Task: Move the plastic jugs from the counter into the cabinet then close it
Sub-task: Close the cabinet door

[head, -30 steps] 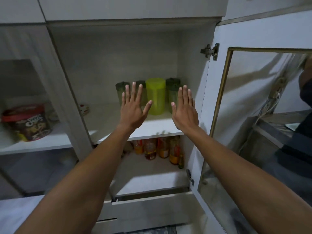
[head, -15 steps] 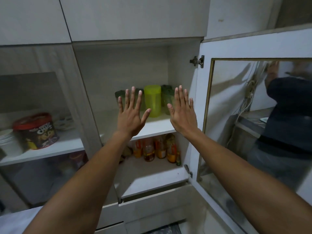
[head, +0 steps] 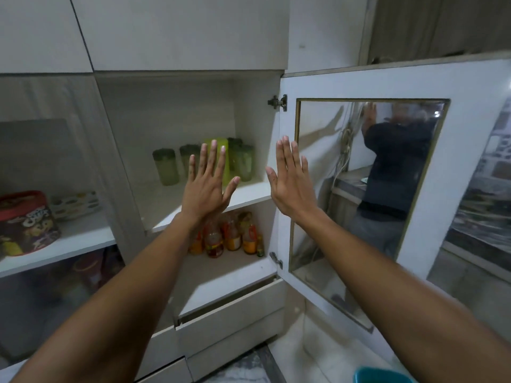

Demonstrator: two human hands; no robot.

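Several plastic jugs stand at the back of the cabinet's upper shelf [head: 249, 196]: dark green-lidded ones [head: 166, 167] and a bright yellow-green one [head: 225, 161], partly hidden behind my fingers. My left hand [head: 206, 183] is raised in front of the shelf, palm forward, fingers spread, holding nothing. My right hand [head: 290, 181] is raised the same way beside the hinge edge of the open cabinet door [head: 359, 81], also empty. The door, with a glass pane [head: 359, 175], swings out to the right.
Bottles [head: 229, 236] stand on the lower shelf. A partly open drawer [head: 229, 313] sits below. Behind the left glass door is a red snack tub [head: 26, 221]. A teal container rim [head: 381, 375] shows at the bottom right. The pane reflects a person.
The view has shifted up and right, so the cabinet sits further left and the door pane shows more fully. Both open hands drifted right, the right one now level with the door's hinge edge.
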